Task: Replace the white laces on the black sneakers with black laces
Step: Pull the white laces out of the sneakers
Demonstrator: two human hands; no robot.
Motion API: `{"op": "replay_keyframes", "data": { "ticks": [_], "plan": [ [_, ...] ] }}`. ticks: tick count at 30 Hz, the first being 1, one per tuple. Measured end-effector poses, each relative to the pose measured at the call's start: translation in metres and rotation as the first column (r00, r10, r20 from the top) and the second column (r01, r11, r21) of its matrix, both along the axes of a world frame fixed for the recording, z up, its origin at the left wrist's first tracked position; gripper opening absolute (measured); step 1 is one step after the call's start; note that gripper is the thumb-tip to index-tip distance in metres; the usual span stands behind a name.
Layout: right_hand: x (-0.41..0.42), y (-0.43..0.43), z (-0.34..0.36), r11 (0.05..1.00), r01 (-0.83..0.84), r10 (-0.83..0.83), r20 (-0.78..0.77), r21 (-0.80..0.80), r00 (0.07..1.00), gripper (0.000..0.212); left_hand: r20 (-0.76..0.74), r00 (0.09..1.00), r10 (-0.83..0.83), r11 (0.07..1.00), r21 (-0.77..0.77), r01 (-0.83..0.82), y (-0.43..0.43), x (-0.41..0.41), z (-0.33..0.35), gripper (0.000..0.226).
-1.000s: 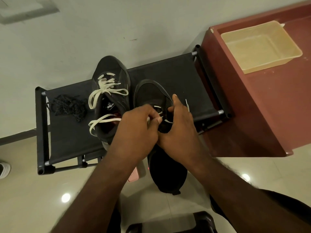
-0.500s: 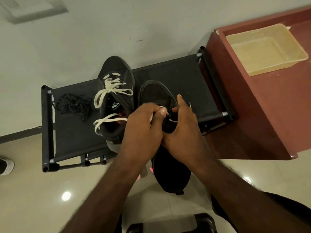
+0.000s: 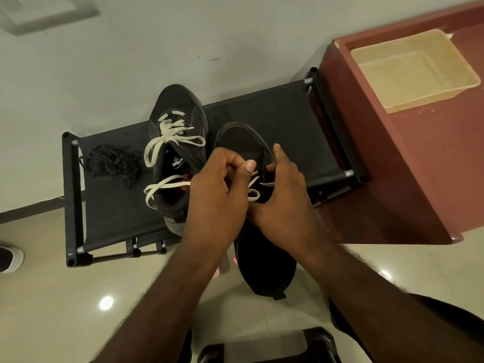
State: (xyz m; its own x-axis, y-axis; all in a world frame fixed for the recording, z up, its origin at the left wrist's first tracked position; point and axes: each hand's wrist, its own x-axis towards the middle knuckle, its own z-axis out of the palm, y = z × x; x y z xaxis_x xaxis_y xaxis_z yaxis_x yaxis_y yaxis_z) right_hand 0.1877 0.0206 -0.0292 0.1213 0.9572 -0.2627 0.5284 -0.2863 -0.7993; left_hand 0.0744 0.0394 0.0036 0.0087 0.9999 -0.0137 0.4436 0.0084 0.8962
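Note:
Two black sneakers sit on a low black fabric rack (image 3: 285, 119). The left sneaker (image 3: 180, 111) carries loosened white laces (image 3: 170, 141). The right sneaker (image 3: 242, 141) lies under both my hands, its heel past the rack's front edge. My left hand (image 3: 217, 192) pinches a white lace (image 3: 253, 191) of the right sneaker and lifts it. My right hand (image 3: 285, 195) grips the sneaker's side, thumb raised. A pile of black laces (image 3: 112, 163) lies on the rack's left part.
A dark red counter (image 3: 432, 166) stands right of the rack with a beige plastic tray (image 3: 413, 72) on it. A white wall is behind. Glossy tile floor lies in front. Someone's shoe (image 3: 10, 258) shows at the left edge. A dark object (image 3: 269, 347) sits below me.
My left hand has pulled back slightly, drawing more white lace out of the right sneaker so loops now show between my hands. The view shifted a little.

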Motion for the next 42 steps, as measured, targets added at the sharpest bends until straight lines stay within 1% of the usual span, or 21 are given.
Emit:
{"op": "replay_keyframes", "data": {
  "ticks": [2,3,5,6,7,8,9,10,11,12,14,17,21,24,26,28,31,34,37,40,42],
  "plan": [
    [0.0,0.0,0.0,1.0,0.0,0.0,-0.001,-0.002,1.0,0.117,0.176,0.981,0.085,0.995,-0.074,-0.073,0.003,-0.002,0.006,0.008],
    [0.0,0.0,0.001,1.0,0.0,0.0,0.002,-0.005,1.0,0.117,0.309,0.941,0.137,0.986,-0.136,-0.099,0.004,-0.003,0.011,0.008],
    [0.0,0.0,0.0,1.0,-0.002,0.002,0.016,-0.006,1.0,0.116,0.554,0.805,0.212,0.968,-0.233,-0.094,0.006,-0.004,0.018,0.009],
    [0.001,0.001,-0.001,1.0,-0.003,0.003,0.026,-0.005,1.0,0.115,0.625,0.748,0.224,0.965,-0.25,-0.08,0.006,-0.005,0.021,0.009],
    [0.001,0.001,-0.001,1.0,-0.004,0.004,0.032,-0.005,0.999,0.115,0.645,0.729,0.23,0.963,-0.259,-0.075,0.006,-0.006,0.02,0.009],
    [0.001,0.001,0.0,1.0,-0.006,0.006,0.032,-0.006,0.999,0.115,0.607,0.759,0.236,0.961,-0.264,-0.087,0.007,-0.006,0.019,0.01],
    [0.001,0.001,0.0,1.0,-0.008,0.008,0.03,-0.007,1.0,0.115,0.494,0.839,0.227,0.96,-0.257,-0.109,0.006,-0.007,0.015,0.011],
    [0.001,0.001,0.0,1.0,-0.01,0.01,0.028,-0.007,1.0,0.116,0.309,0.934,0.181,0.966,-0.232,-0.111,0.006,-0.007,0.01,0.012],
    [0.0,0.001,0.0,1.0,-0.008,0.008,0.027,-0.007,1.0,0.115,0.101,0.99,0.097,0.977,-0.198,-0.076,0.006,-0.007,0.004,0.011],
    [0.0,0.001,0.0,1.0,-0.004,0.005,0.026,-0.004,1.0,0.114,-0.075,0.997,0.005,0.985,-0.17,-0.018,0.004,-0.006,0.0,0.011],
    [-0.001,0.0,-0.002,1.0,-0.001,0.0,0.026,0.01,1.0,0.107,-0.295,0.95,-0.105,0.99,-0.126,0.07,0.001,-0.004,-0.004,0.012],
    [-0.002,-0.001,-0.002,1.0,-0.005,0.004,0.043,0.026,0.999,0.103,-0.417,0.898,-0.14,0.988,-0.118,0.099,0.002,-0.004,-0.003,0.015],
    [-0.002,0.0,-0.002,0.999,-0.027,0.026,0.064,0.025,0.998,0.104,-0.466,0.866,-0.183,0.977,-0.183,0.108,0.006,-0.009,-0.003,0.013],
    [-0.003,-0.001,-0.004,0.999,-0.019,0.017,0.071,0.026,0.997,0.105,-0.54,0.814,-0.215,0.971,-0.209,0.118,0.005,-0.006,-0.002,0.017],
    [-0.003,-0.001,-0.005,1.0,-0.013,0.011,0.07,0.024,0.997,0.106,-0.554,0.805,-0.212,0.971,-0.211,0.111,0.004,-0.006,-0.003,0.018],
    [-0.002,0.0,-0.005,1.0,-0.008,0.007,0.063,0.023,0.998,0.106,-0.495,0.846,-0.198,0.974,-0.197,0.113,0.003,-0.006,-0.005,0.017],
    [-0.002,0.001,-0.003,1.0,-0.004,0.003,0.033,0.012,0.999,0.105,-0.255,0.955,-0.154,0.976,-0.188,0.108,0.001,-0.003,-0.001,0.019],
    [0.0,0.002,-0.002,1.0,-0.004,0.004,0.025,-0.002,1.0,0.11,-0.039,0.997,-0.063,0.98,-0.189,0.054,0.002,-0.001,0.009,0.024],
    [0.0,0.002,-0.001,1.0,-0.008,0.008,0.019,-0.016,1.0,0.113,0.148,0.988,0.053,0.98,-0.196,-0.023,0.004,-0.002,0.016,0.027],
    [-0.001,0.002,0.0,1.0,-0.002,0.002,0.025,-0.014,1.0,0.113,0.307,0.936,0.172,0.974,-0.192,-0.116,0.007,-0.005,0.02,0.025],
    [0.0,0.003,0.0,1.0,0.0,0.0,0.017,-0.02,1.0,0.113,0.347,0.915,0.204,0.973,-0.172,-0.152,0.01,-0.01,0.024,0.025]
  ]
}}
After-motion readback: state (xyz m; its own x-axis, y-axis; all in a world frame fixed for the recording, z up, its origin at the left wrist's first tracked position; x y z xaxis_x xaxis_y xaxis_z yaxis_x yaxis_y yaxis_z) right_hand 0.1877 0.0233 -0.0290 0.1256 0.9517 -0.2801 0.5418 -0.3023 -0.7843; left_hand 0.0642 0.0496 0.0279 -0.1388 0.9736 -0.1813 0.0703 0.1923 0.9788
